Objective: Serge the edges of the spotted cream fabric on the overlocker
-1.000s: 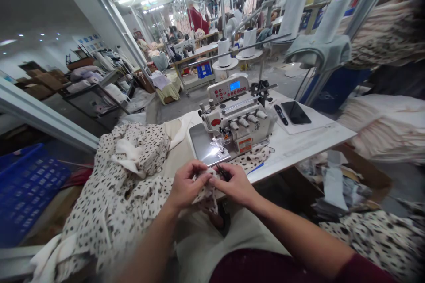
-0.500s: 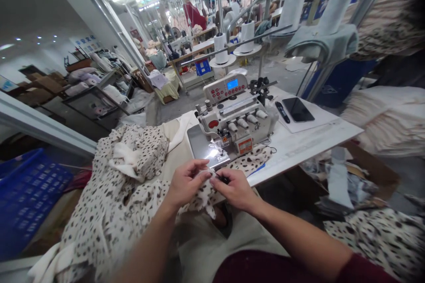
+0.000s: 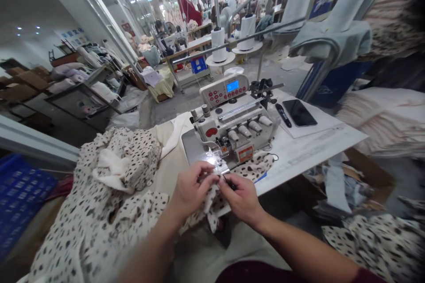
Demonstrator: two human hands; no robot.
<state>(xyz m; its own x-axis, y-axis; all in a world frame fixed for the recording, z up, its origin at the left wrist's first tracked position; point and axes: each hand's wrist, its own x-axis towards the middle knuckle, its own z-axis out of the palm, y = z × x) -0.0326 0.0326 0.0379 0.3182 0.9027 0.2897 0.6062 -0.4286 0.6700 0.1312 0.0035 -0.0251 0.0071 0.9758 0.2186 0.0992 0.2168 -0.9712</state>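
My left hand [image 3: 195, 185] is closed on the edge of a cream fabric with dark spots [image 3: 214, 208], just in front of the sewing machine's lit needle area. Facing it, my right hand [image 3: 241, 196] pinches the same edge, fingertips close to the left thumb. A small dark tool [image 3: 229, 182] shows in the right hand; its kind is hard to make out. The overlock sewing machine [image 3: 232, 119] stands right behind both hands. The spotted fabric hangs below the fingers, and a large heap of spotted fabric [image 3: 109, 212] spreads to the left.
On the white table [image 3: 299, 154] at right lie a phone [image 3: 300, 112] and a black marker pen [image 3: 283, 115]. A spotted fabric scrap [image 3: 255, 164] rests beside the machine. Thread cones [image 3: 218, 45] stand behind it. A blue basket [image 3: 23, 199] is at left, a scrap-filled cardboard box [image 3: 372, 177] at right.
The view has shifted slightly. Both hands stay together at the fabric edge, a little nearer each other, and the fabric below them hangs somewhat differently.
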